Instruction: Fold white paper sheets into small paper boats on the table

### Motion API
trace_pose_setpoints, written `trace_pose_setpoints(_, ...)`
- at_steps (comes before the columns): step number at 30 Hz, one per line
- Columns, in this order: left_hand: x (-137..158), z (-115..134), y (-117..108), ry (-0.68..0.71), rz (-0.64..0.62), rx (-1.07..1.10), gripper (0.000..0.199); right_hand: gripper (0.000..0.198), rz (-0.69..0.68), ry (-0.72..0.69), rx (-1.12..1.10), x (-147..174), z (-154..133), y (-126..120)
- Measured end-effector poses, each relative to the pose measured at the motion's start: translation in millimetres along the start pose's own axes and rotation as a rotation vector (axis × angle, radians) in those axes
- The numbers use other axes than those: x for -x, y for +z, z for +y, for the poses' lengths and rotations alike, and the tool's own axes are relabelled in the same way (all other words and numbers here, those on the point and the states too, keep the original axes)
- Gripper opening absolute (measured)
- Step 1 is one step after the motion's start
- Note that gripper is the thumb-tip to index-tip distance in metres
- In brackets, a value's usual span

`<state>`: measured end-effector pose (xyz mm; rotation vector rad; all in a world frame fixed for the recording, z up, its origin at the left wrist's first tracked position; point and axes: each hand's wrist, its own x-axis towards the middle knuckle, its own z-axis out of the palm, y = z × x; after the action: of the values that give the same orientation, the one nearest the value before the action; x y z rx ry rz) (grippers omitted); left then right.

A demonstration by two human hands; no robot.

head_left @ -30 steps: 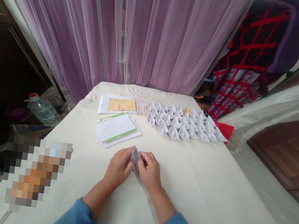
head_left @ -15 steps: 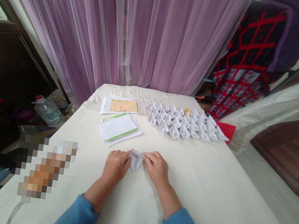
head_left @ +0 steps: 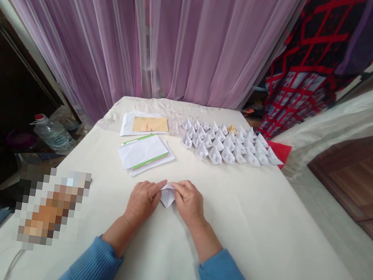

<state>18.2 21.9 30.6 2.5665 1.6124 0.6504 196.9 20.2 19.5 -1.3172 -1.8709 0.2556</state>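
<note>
A small folded white paper lies at the middle of the table, its point toward me. My left hand pinches its left edge between thumb and forefinger. On the opposite side my right hand has its fingers closed on the upper right edge. The fingertips of both hands nearly meet at the top and cover part of the folds. Beyond my right hand stand several folded white paper boats in rows, with one yellow paper boat at the back.
White sheets with green edges lie left of the boats, and a tan envelope rests on paper behind them. A blurred-out object with a cord is at the table's left. A red sheet shows at the right edge.
My right hand has moved left onto the paper's upper right edge, where it was at the corner before. The whole view has shifted slightly.
</note>
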Motion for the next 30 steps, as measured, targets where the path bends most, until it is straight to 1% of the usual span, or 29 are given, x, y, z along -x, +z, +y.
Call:
trace_pose_setpoints(2,0,-4,1,0.008,-0.012,0.075,0.038,0.038,-0.006,0.033,-0.045,2,9,1)
trace_pose_setpoints(4,0,-8,1,0.033,-0.040,0.106,0.039,0.041,-0.024,0.038,-0.067,5,15,0)
trace_pose_setpoints(7,1,-14,-1,0.114,-0.075,0.088,0.040,0.043,-0.050,0.001,-0.031,9,18,-2)
trace_pose_setpoints(11,2,-19,-3,0.213,-0.079,0.060,0.040,0.044,-0.070,-0.053,0.014,13,18,-4)
trace_pose_setpoints(16,3,-21,-4,0.220,-0.089,0.036,0.039,0.045,-0.090,-0.083,0.051,13,18,-5)
trace_pose_setpoints(20,5,-16,-6,0.191,-0.104,0.018,0.037,0.043,-0.129,-0.108,0.107,14,13,-8)
trace_pose_setpoints(22,4,-10,-8,0.153,-0.114,-0.010,0.038,0.044,-0.145,-0.099,0.140,13,9,-9)
trace_pose_setpoints(26,-4,6,-10,-0.007,-0.128,-0.084,0.042,0.043,-0.159,-0.031,0.202,9,4,-8)
trace_pose_setpoints(28,-10,12,-10,-0.088,-0.145,-0.107,0.037,0.040,-0.156,-0.019,0.203,7,3,-6)
trace_pose_setpoints(30,-15,16,-9,-0.137,-0.146,-0.110,0.030,0.041,-0.134,-0.039,0.191,7,4,-4)
